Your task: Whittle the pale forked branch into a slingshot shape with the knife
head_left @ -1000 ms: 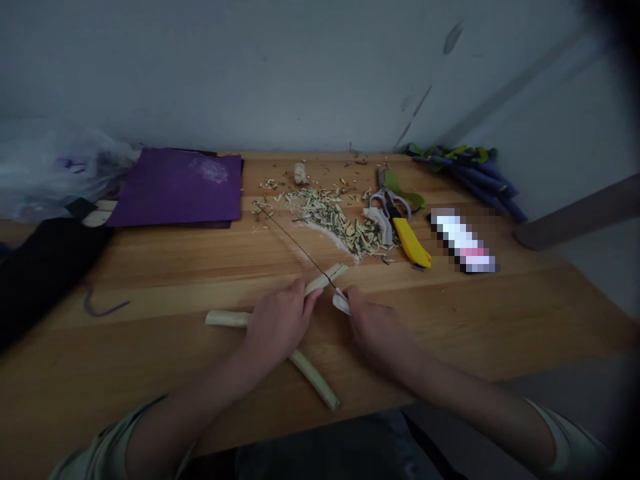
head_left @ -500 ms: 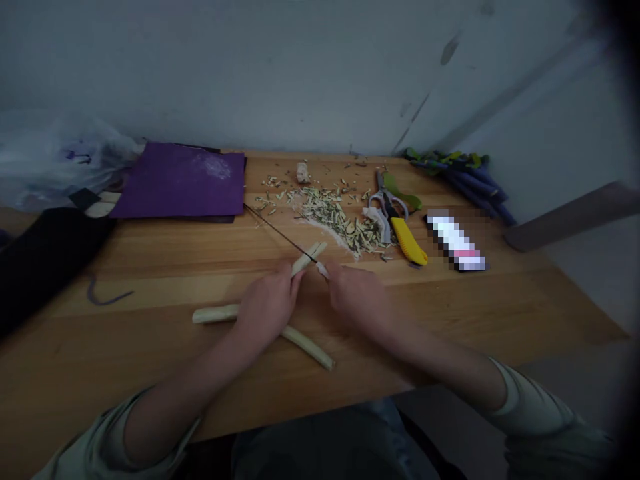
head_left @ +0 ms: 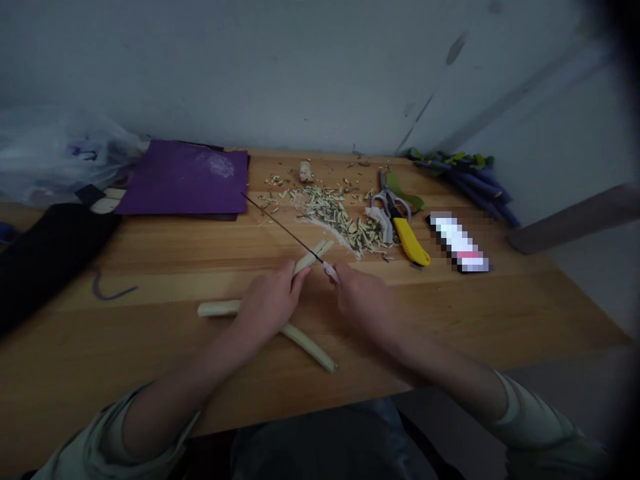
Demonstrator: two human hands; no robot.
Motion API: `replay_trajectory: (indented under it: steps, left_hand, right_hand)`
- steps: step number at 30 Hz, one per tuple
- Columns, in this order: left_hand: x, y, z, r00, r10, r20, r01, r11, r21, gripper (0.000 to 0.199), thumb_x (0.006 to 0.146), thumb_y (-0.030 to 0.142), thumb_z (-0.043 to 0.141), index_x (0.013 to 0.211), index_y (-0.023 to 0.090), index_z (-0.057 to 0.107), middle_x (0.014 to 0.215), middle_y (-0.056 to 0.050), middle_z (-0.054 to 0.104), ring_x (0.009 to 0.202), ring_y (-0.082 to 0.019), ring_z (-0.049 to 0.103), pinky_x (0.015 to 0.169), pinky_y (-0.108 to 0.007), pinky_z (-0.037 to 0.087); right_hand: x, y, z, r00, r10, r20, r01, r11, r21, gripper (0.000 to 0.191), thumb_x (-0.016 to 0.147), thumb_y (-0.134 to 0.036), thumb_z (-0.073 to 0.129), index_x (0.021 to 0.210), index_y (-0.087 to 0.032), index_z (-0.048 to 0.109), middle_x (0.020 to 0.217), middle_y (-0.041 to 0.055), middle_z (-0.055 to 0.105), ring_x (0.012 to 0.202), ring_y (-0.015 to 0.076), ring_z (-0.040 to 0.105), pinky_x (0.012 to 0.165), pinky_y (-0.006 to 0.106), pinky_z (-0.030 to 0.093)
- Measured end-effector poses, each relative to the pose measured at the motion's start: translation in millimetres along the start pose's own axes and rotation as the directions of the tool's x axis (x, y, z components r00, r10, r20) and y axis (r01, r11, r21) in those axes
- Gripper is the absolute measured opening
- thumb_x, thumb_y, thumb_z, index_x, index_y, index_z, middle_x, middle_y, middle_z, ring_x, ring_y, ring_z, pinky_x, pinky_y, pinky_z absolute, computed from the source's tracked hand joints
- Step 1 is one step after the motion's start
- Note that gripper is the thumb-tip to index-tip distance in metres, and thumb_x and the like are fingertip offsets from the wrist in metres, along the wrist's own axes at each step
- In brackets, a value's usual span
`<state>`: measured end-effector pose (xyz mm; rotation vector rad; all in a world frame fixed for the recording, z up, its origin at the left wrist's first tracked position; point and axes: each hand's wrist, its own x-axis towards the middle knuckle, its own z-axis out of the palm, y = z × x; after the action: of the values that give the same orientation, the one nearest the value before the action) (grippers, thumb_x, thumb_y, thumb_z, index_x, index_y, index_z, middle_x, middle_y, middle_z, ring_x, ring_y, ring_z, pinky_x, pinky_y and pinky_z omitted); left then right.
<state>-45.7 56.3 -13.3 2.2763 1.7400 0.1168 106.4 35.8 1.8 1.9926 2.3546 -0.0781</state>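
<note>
My left hand [head_left: 270, 297] is closed around a pale peeled stick [head_left: 314, 255], whose split end points away from me. In my right hand [head_left: 363, 300] is the whitish handle of a long, thin dark tool [head_left: 287, 232]. The tool's shaft crosses over the stick near its far end and reaches up and left toward a purple sheet. Two more pale pieces lie under and beside my left wrist: one [head_left: 217, 308] sticks out to the left, the other [head_left: 313, 348] slants down to the right.
Beyond my hands lie wood shavings [head_left: 340, 217], scissors [head_left: 390, 200], a yellow cutter [head_left: 411, 241] and a phone [head_left: 459, 241]. A purple sheet [head_left: 187, 180], plastic bag [head_left: 65, 153] and black cloth [head_left: 55, 260] are at the left. Purple-wrapped bundles [head_left: 470, 180] stand back right.
My right hand has moved slightly right and toward me with the tool, so its shaft has slid along over the stick. The whole view has shifted a little.
</note>
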Motion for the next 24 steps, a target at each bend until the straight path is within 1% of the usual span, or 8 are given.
replay_trajectory:
  steps: [3, 7, 10, 15, 18, 21, 22, 24]
  left_hand:
    - [1, -2, -0.9, 1.000, -0.029, 0.002, 0.029, 0.999, -0.023, 0.047, 0.089, 0.045, 0.015, 0.087, 0.018, 0.053, 0.070, -0.007, 0.062, 0.063, -0.020, 0.058, 0.054, -0.028, 0.036]
    - [3, -5, -1.9, 0.999, -0.046, -0.002, 0.046, 0.999, -0.016, 0.046, 0.088, 0.045, 0.016, 0.085, 0.018, 0.053, 0.069, -0.007, 0.062, 0.063, -0.021, 0.058, 0.054, -0.029, 0.036]
    - [3, -1, -0.7, 1.000, -0.015, -0.007, 0.014, 0.999, -0.036, 0.045, 0.089, 0.045, 0.016, 0.083, 0.018, 0.052, 0.070, -0.007, 0.062, 0.063, -0.021, 0.058, 0.054, -0.029, 0.036]
    - [1, 4, 3.1, 0.998, 0.055, 0.028, -0.054, 0.998, -0.025, 0.045, 0.088, 0.045, 0.016, 0.082, 0.020, 0.052, 0.072, -0.006, 0.063, 0.064, -0.021, 0.059, 0.055, -0.029, 0.036]
    - [4, -5, 0.2, 1.000, -0.007, 0.031, 0.006, 0.999, 0.033, 0.047, 0.088, 0.047, 0.015, 0.081, 0.020, 0.053, 0.070, -0.007, 0.063, 0.061, -0.021, 0.058, 0.052, -0.029, 0.035]
    - [9, -13, -3.2, 0.990, -0.130, -0.059, 0.136, 0.984, 0.116, 0.049, 0.088, 0.046, 0.013, 0.085, 0.018, 0.053, 0.069, -0.009, 0.062, 0.058, -0.022, 0.057, 0.049, -0.029, 0.033]
    - [10, -14, -3.0, 0.989, -0.129, -0.073, 0.138, 0.982, 0.129, 0.050, 0.088, 0.046, 0.012, 0.087, 0.017, 0.053, 0.069, -0.010, 0.062, 0.059, -0.022, 0.058, 0.049, -0.029, 0.033]
    - [11, -11, 0.1, 0.998, -0.064, -0.027, 0.067, 0.991, 0.112, 0.051, 0.088, 0.047, 0.012, 0.087, 0.017, 0.053, 0.069, -0.009, 0.062, 0.060, -0.022, 0.058, 0.051, -0.029, 0.035]
  right_hand:
    - [-15, 0, 9, 1.000, 0.010, 0.028, -0.010, 1.000, 0.001, 0.019, 0.084, -0.010, 0.031, 0.084, -0.017, 0.048, 0.067, 0.0040, 0.063, 0.057, 0.0147, 0.059, 0.046, 0.024, 0.029]
    - [-29, 9, 20, 0.998, -0.056, 0.007, 0.056, 0.998, -0.011, 0.018, 0.081, -0.006, 0.032, 0.083, -0.017, 0.046, 0.066, 0.0031, 0.063, 0.056, 0.0140, 0.058, 0.047, 0.023, 0.030]
    - [-21, 14, 20, 0.996, -0.081, -0.027, 0.080, 0.996, -0.036, 0.016, 0.080, -0.007, 0.034, 0.082, -0.018, 0.045, 0.068, 0.0029, 0.063, 0.058, 0.0141, 0.058, 0.047, 0.023, 0.029]
    - [-3, 10, 17, 0.994, -0.101, -0.043, 0.099, 0.994, -0.046, 0.017, 0.081, -0.011, 0.031, 0.085, -0.017, 0.047, 0.069, 0.0051, 0.063, 0.061, 0.0152, 0.058, 0.047, 0.024, 0.028]
    - [-17, 14, 23, 0.991, -0.135, -0.026, 0.134, 0.990, -0.032, 0.018, 0.080, -0.009, 0.032, 0.083, -0.018, 0.047, 0.067, 0.0035, 0.063, 0.057, 0.0141, 0.057, 0.048, 0.024, 0.029]
    - [-34, 21, 29, 0.993, -0.113, -0.011, 0.113, 0.993, -0.020, 0.017, 0.077, -0.007, 0.034, 0.080, -0.017, 0.047, 0.062, 0.0022, 0.061, 0.054, 0.0138, 0.056, 0.048, 0.024, 0.030]
    - [-36, 21, 30, 0.995, -0.104, -0.002, 0.104, 0.994, -0.017, 0.017, 0.077, -0.007, 0.034, 0.080, -0.017, 0.047, 0.062, 0.0023, 0.061, 0.054, 0.0141, 0.056, 0.048, 0.024, 0.030]
    - [-32, 20, 29, 0.995, -0.099, 0.022, 0.099, 0.995, -0.016, 0.017, 0.078, -0.007, 0.033, 0.082, -0.017, 0.047, 0.064, 0.0033, 0.062, 0.055, 0.0150, 0.057, 0.047, 0.024, 0.030]
